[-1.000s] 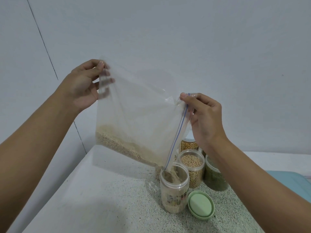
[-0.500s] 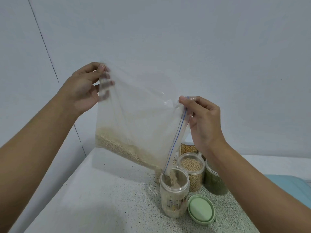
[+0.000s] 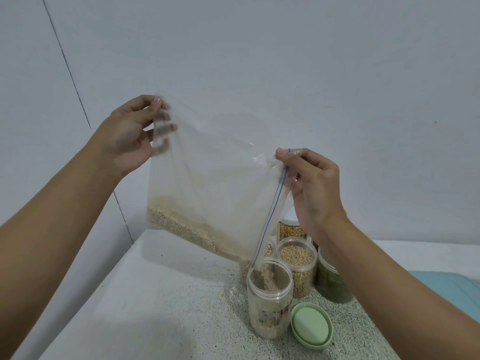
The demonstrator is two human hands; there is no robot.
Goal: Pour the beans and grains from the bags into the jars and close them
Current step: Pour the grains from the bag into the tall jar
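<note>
A clear zip bag [image 3: 213, 178] with pale grain along its lower edge hangs tilted above the counter. My left hand [image 3: 130, 133] pinches its upper left corner. My right hand [image 3: 314, 185] pinches the zip edge with the blue line. Grain streams from the bag's low corner into an open clear jar [image 3: 268, 300], which is partly filled. The jar's green lid [image 3: 311, 326] lies upside down on the counter beside it.
Behind the open jar stand an uncovered jar of yellow beans [image 3: 298, 266], a jar of dark green beans [image 3: 332, 284] and a lidded jar of yellow grain [image 3: 291, 229]. The speckled counter [image 3: 168, 307] meets a grey wall. A teal surface [image 3: 452, 287] lies at the right.
Both hands and the bag have dropped slightly in view. More grain has run into the open jar and the heap in the bag has slid toward the low corner.
</note>
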